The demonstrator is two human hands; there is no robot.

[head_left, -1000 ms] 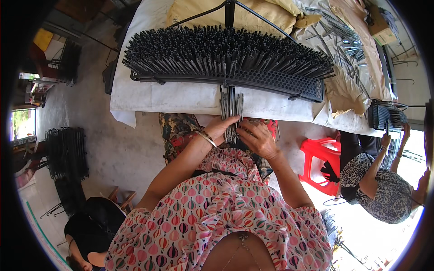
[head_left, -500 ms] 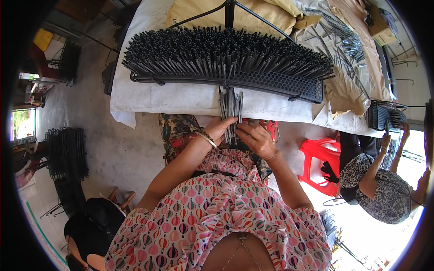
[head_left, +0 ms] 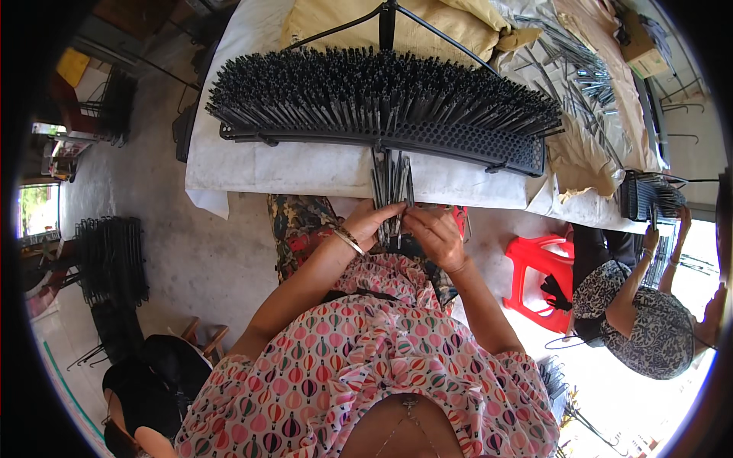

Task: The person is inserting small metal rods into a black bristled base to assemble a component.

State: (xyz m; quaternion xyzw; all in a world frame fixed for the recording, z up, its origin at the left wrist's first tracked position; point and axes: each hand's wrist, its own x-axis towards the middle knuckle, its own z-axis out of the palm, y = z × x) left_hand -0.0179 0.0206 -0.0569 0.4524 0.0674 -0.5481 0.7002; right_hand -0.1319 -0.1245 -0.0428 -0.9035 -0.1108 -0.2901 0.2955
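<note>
- The left hand (head_left: 374,221) is closed round a bundle of slim metal rods (head_left: 392,177), thumb across its front; the bundle stands roughly upright before the table's near edge.
- The right hand (head_left: 437,235) is half curled, thumb and fingertips drawn together at the bundle's right side; I cannot tell whether they pinch a rod.
- To handle these well, I would keep the left grip firm but loose enough to let a single rod slide, work from the outer edge, and keep the ends level.
- Just beyond, on the white-covered table (head_left: 282,172), a perforated black rack (head_left: 489,145) holds densely packed upright dark rods (head_left: 374,88); bare holes show along its front right.
- Farther right, loose rods (head_left: 569,46) lie on brown wrapping (head_left: 584,156).
- At far right, a co-worker's hands (head_left: 682,221) are at a smaller-looking rack (head_left: 631,197), partly filled with rods.
</note>
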